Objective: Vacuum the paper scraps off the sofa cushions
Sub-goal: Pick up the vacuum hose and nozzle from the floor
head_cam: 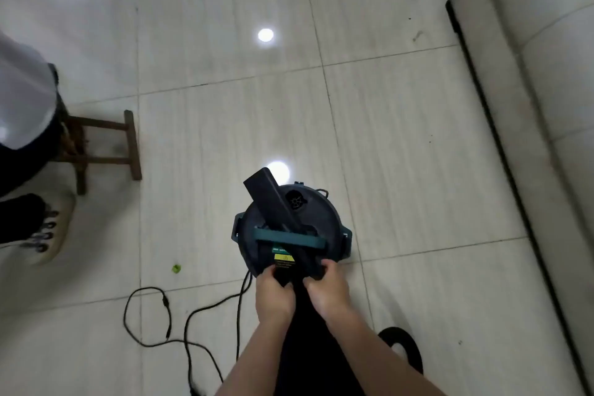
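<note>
Vacuum [324, 222], near rim hidden; right hand [328, 291] grip curls round nozzle [270, 199]; left hand [274, 296] grip clutches indistinct black part [283, 276].

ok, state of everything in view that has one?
vacuum cleaner: upright on floor tiles.
black attachment: lying atop vacuum cleaner, under teal handle.
power cord: loose, looped on floor tiles.
left hand: gripping vacuum cleaner's near edge.
right hand: gripping black attachment's near end.

Left hand [274, 294] and right hand [326, 288] both grip the vacuum [321, 219], near edge. Nozzle [268, 198] lies across its lid, cord [167, 309] looped beside.
</note>
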